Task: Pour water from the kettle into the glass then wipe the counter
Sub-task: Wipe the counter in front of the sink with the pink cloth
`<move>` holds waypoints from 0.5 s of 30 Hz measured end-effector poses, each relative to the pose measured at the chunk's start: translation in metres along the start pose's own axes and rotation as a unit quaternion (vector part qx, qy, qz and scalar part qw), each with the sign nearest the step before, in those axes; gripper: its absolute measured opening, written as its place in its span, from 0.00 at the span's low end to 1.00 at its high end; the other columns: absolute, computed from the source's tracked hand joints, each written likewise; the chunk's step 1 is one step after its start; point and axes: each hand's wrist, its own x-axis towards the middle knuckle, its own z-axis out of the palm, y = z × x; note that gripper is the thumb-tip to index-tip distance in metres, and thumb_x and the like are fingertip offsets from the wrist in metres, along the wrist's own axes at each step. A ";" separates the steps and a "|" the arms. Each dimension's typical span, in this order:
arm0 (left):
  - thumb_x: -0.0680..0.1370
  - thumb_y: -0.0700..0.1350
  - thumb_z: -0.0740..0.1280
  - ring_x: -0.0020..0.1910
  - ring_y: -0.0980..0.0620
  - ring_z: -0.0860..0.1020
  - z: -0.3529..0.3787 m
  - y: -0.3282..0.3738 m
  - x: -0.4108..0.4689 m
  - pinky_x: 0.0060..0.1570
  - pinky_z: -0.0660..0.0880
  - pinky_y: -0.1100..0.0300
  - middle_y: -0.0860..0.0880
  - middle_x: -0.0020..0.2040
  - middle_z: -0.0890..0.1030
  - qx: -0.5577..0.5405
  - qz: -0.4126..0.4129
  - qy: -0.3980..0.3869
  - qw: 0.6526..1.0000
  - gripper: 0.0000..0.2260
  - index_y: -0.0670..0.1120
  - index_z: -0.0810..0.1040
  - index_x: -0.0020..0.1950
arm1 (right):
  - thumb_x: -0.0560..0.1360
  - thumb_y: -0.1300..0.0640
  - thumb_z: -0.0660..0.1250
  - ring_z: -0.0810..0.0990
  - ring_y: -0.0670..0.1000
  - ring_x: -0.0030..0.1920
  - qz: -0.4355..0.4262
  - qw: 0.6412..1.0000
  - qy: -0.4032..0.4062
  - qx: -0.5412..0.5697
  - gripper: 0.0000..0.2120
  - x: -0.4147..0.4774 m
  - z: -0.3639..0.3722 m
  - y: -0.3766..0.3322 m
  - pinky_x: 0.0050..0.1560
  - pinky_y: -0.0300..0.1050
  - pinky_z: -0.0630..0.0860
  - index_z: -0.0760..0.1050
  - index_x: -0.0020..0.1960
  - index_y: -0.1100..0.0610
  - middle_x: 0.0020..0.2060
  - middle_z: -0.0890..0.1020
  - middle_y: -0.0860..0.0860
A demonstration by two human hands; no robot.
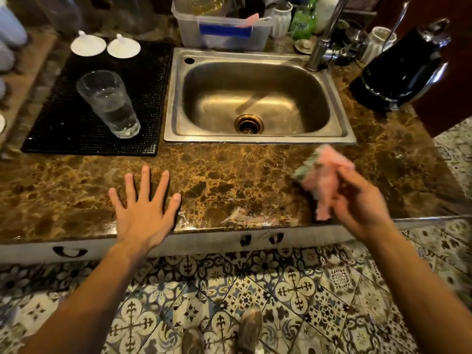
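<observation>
A tall glass (109,104) about half full of water stands on a black mat (76,129) left of the sink. The black kettle (401,67) sits on its base at the far right of the brown marble counter (229,175). My right hand (357,203) grips a pink cloth (324,177) with a green edge, blurred, just above the counter's front right part. My left hand (144,208) lies flat, fingers spread, on the counter's front edge. A wet smear (245,218) shines between my hands.
A steel sink (255,98) is set in the counter's middle, its tap (324,39) behind at the right. A plastic tub (222,31), bottles and white cups crowd the back. Two white lids (104,46) lie on the mat's far end. Patterned floor tiles below.
</observation>
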 end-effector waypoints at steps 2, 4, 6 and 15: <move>0.79 0.69 0.36 0.82 0.41 0.40 0.003 -0.001 -0.002 0.76 0.39 0.33 0.51 0.84 0.42 0.008 0.001 -0.001 1.000 0.30 0.65 0.43 0.81 | 0.85 0.56 0.56 0.81 0.56 0.59 -0.063 0.985 0.095 -0.129 0.16 -0.004 -0.024 -0.013 0.47 0.43 0.83 0.79 0.65 0.58 0.64 0.80 0.61; 0.79 0.68 0.36 0.82 0.41 0.41 0.002 -0.001 -0.002 0.76 0.39 0.33 0.50 0.84 0.43 0.004 0.001 0.004 1.000 0.29 0.65 0.43 0.81 | 0.85 0.56 0.57 0.79 0.56 0.61 -0.107 0.937 0.168 -0.286 0.15 -0.009 -0.045 -0.008 0.48 0.44 0.77 0.82 0.60 0.49 0.66 0.78 0.56; 0.80 0.67 0.36 0.82 0.40 0.42 0.001 0.000 -0.001 0.75 0.39 0.33 0.50 0.84 0.44 0.008 0.003 0.009 1.000 0.29 0.64 0.44 0.81 | 0.86 0.55 0.57 0.76 0.55 0.67 -0.112 0.918 0.178 -0.337 0.15 -0.011 -0.062 0.012 0.60 0.51 0.77 0.82 0.59 0.46 0.71 0.76 0.53; 0.82 0.63 0.39 0.82 0.38 0.46 0.000 -0.003 -0.003 0.74 0.42 0.31 0.47 0.84 0.49 0.005 0.030 0.008 0.999 0.28 0.61 0.48 0.82 | 0.86 0.49 0.56 0.74 0.51 0.64 -0.127 0.875 0.204 -0.420 0.16 -0.023 -0.004 0.097 0.63 0.51 0.71 0.72 0.72 0.44 0.65 0.77 0.52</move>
